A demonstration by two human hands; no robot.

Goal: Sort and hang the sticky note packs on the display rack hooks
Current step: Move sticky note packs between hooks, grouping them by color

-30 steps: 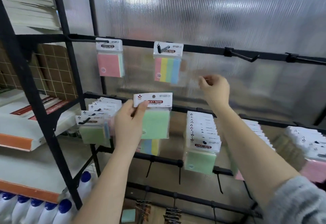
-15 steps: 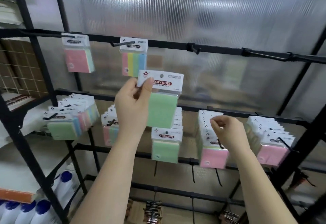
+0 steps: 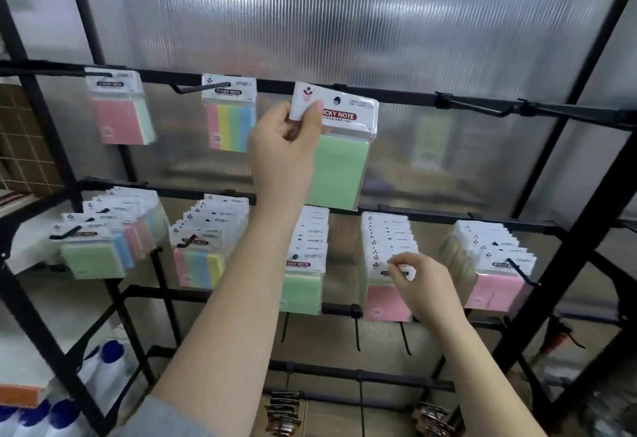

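1. hands first: the left hand (image 3: 282,147) was raised to the top rail (image 3: 396,93) of the rack (image 3: 565,174), thumb and fingers pinching the left corner of the white header card of a green pack (image 3: 339,161).
2. the green pack hung tilted from that pinch, its header against the top rail near the rail's middle; its hang hole showed, but whether a hook passed through it could not be told.
3. the right hand (image 3: 422,283) was lower, at the middle rail, fingers curled and pinching the header of the front pink pack (image 3: 386,302) in a row hanging there.
4. on the top rail, toward its left end, a pink pack (image 3: 120,119) hung from a hook, and just right of it a striped pack (image 3: 231,123) hung from another, close beside the left hand.
5. a bare hook (image 3: 482,109) stuck out from the top rail toward its right end.
6. along the middle rail, from the left end: a green-fronted row (image 3: 93,257), a striped row (image 3: 200,267), a green row (image 3: 303,285) partly behind the left forearm, the pink row under the right hand, and another pink row (image 3: 496,288) near the right end.
7. blue-capped bottles (image 3: 103,378) stood at the lower left, beyond the rack's left edge.
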